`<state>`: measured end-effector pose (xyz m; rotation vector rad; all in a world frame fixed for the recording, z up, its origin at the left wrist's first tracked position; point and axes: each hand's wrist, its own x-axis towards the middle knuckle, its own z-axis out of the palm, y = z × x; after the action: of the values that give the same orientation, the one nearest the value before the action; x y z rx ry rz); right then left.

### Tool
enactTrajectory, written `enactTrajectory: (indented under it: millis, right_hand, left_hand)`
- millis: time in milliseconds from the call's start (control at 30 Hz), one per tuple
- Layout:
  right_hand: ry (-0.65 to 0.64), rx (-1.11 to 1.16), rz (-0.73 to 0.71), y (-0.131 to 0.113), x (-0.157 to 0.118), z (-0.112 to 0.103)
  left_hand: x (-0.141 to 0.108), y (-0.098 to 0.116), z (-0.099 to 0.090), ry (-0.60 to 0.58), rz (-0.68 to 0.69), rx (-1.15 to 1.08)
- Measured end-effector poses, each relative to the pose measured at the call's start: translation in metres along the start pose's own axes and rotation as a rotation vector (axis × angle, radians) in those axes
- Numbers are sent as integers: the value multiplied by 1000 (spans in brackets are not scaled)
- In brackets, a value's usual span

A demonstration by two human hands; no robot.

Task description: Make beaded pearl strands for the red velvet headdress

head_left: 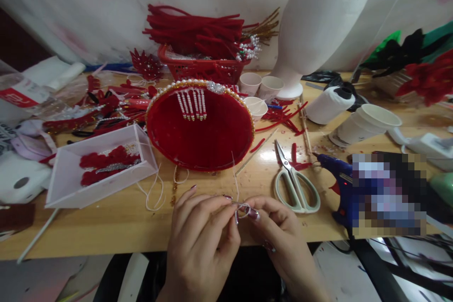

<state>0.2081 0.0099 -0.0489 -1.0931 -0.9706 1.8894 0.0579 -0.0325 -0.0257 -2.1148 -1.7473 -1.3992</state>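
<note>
Close together at the table's front edge, my left hand (pixel 207 233) and my right hand (pixel 278 236) pinch a thin white cord (pixel 236 181). A small loop of it curls between the fingertips, and one end sticks up toward the headpiece. Just beyond my hands, a red velvet oval headpiece (pixel 198 137) rests tilted, edged with gold trim and pearls. Short pearl strands (pixel 193 104) hang from its upper rim across the red face. More white cord lies loosely on the wood left of my fingers. Scissors (pixel 292 179) with pale green handles lie right of the headpiece.
A white box (pixel 102 191) with red flowers stands left. Behind are a red basket (pixel 208 68) of red stems and a white foam head (pixel 322 23). Paper cups (pixel 250 82), a thread spool (pixel 329 104) and a blue glue gun (pixel 336 167) sit to the right.
</note>
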Motion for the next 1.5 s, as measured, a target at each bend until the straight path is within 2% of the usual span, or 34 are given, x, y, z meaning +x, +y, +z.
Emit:
enactTrajectory:
  millis: [233, 467, 667, 867, 1133, 1233, 1300, 1400, 1500]
  right_hand:
    - [58, 64, 24, 4, -1, 3]
    - [166, 189, 75, -2, 2, 7]
    - [161, 235, 102, -8, 4, 10]
    - [187, 251, 68, -6, 4, 9]
    - [204, 262, -16, -6, 6, 9]
    - [256, 241, -33, -5, 6, 6]
    - [293, 220, -52, -4, 5, 4]
    - [318, 193, -92, -2, 3, 4]
    - [279, 165, -96, 0, 0, 6]
  left_hand:
    - [-6, -3, 7, -55, -129, -45]
    - [-15, -7, 6, -221, -245, -153]
    - [-13, 3, 4, -247, -516, -407]
    - [-5, -5, -2, -421, -674, -629]
    - [-13, -23, -16, -381, -571, -653]
    - [-12, -33, -28, -396, -463, -670]
    - [-10, -36, -32, -365, -445, -641]
    - [-8, -27, -24, -294, -476, -470]
    - [-8, -9, -4, -298, -400, -357]
